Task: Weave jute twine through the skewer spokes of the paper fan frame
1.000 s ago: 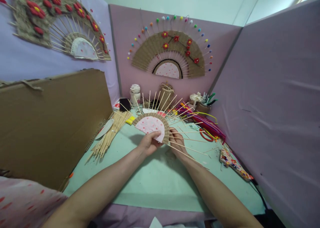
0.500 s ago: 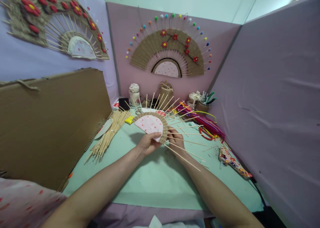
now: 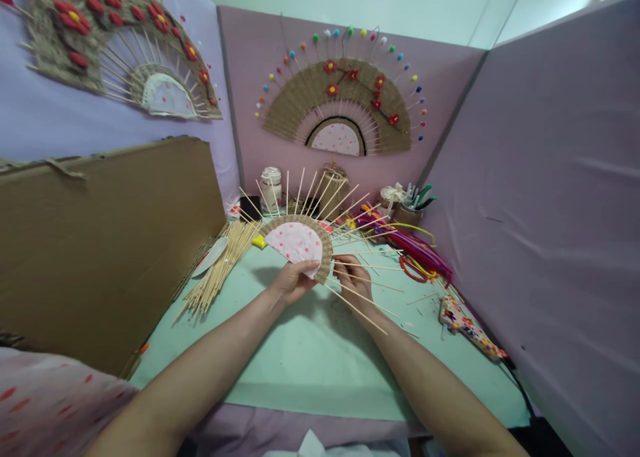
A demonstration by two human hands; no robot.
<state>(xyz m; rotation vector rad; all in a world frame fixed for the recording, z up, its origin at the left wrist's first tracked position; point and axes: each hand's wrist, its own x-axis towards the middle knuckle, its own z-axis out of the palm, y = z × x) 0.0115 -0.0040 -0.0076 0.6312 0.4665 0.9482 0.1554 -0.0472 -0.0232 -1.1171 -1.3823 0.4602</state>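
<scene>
A half-round fan (image 3: 295,242) is held above the table, its white centre dotted with red and its rim woven in brown twine. Thin wooden sticks (image 3: 367,267) spread out from that rim. My left hand (image 3: 294,282) grips the lower corner, thumb on the dotted face and the other fingers behind. Just right of the woven rim, my right hand (image 3: 354,280) is closed behind the lower sticks, fingertips bent in a pinch close to the rim. What it pinches is hidden or too thin to make out.
A bundle of sticks (image 3: 217,273) lies left, beside a cardboard sheet (image 3: 110,243). A jar (image 3: 271,189) and a twine spool (image 3: 334,189) stand behind. At right are pipe cleaners (image 3: 415,243), orange-handled scissors (image 3: 413,269) and a flower-patterned glue gun (image 3: 470,327). Finished fans (image 3: 285,103) hang on the walls.
The fan has shifted slightly up and left and tilted a little, its upper sticks now higher. My left hand has moved with it; my right hand stays by the rim. The whole view has shifted slightly.
</scene>
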